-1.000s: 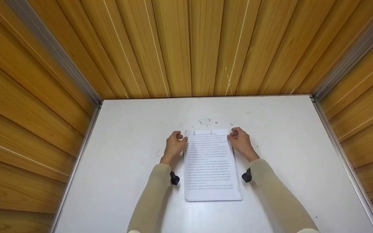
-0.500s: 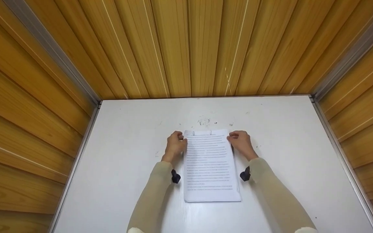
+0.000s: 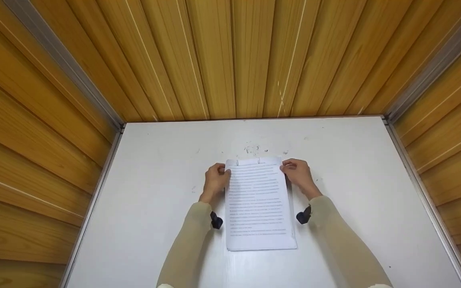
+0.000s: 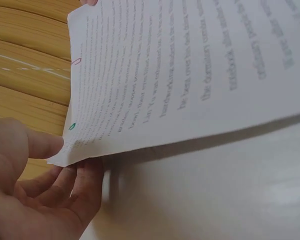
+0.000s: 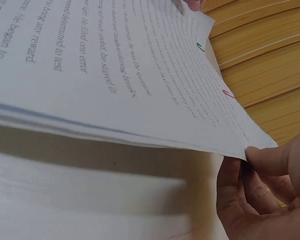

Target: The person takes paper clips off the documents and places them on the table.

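Observation:
A stack of printed paper sheets [image 3: 256, 204] lies lengthwise before the person, its far end lifted off the table. Two paper clips sit on the far edge: a green paper clip [image 4: 72, 126] toward the left and a red paper clip [image 5: 228, 93] toward the right. The left hand [image 3: 215, 180] pinches the far left corner, thumb on top and fingers beneath, as the left wrist view shows. At the far right corner the right hand [image 3: 297, 175] pinches the sheets the same way, its curled fingers [image 5: 230, 190] under the paper.
The stack is over a white table [image 3: 154, 180] with dark scuff marks [image 3: 251, 149] beyond its far edge. Wood-patterned panels [image 3: 250, 60] wall the table at the back and on both sides. Each wrist carries a small black camera [image 3: 216, 221].
The right hand's fingers have curled in closer at the corner. The stack's far end has risen slightly, and the sheets have shifted a little to the left.

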Demonstrator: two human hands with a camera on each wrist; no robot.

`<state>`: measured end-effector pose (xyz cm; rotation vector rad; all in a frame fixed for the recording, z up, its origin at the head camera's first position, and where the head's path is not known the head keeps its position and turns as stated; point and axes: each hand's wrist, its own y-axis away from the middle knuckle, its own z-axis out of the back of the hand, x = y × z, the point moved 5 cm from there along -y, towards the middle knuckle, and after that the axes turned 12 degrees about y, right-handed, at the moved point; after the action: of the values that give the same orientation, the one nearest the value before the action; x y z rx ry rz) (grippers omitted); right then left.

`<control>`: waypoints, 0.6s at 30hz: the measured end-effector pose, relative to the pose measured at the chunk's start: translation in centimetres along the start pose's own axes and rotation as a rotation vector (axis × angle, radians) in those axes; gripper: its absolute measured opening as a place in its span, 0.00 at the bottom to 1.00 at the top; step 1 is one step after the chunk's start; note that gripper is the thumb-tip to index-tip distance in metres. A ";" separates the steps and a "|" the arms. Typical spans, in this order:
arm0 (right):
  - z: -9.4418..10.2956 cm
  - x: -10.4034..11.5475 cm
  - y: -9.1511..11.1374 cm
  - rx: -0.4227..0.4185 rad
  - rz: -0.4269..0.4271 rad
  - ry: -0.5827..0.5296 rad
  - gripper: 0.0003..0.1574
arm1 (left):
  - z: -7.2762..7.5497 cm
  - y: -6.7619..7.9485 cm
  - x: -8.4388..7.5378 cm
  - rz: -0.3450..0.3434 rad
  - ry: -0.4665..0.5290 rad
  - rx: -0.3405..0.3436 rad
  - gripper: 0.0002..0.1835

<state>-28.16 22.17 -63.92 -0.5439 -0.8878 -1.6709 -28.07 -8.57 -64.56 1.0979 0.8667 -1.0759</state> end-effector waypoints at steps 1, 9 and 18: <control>0.0 0.0 0.0 0.001 0.000 -0.002 0.19 | 0.0 0.0 0.1 -0.005 0.011 -0.003 0.20; -0.1 -0.6 0.4 0.010 0.001 -0.020 0.19 | 0.2 0.1 0.5 -0.027 0.058 -0.013 0.16; 0.1 -1.3 0.9 0.023 0.018 -0.086 0.19 | 0.0 0.4 0.9 -0.073 0.103 0.008 0.17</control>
<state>-26.95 22.91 -64.60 -0.6103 -0.9605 -1.6297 -27.48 -8.73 -65.33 1.1435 0.9919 -1.0914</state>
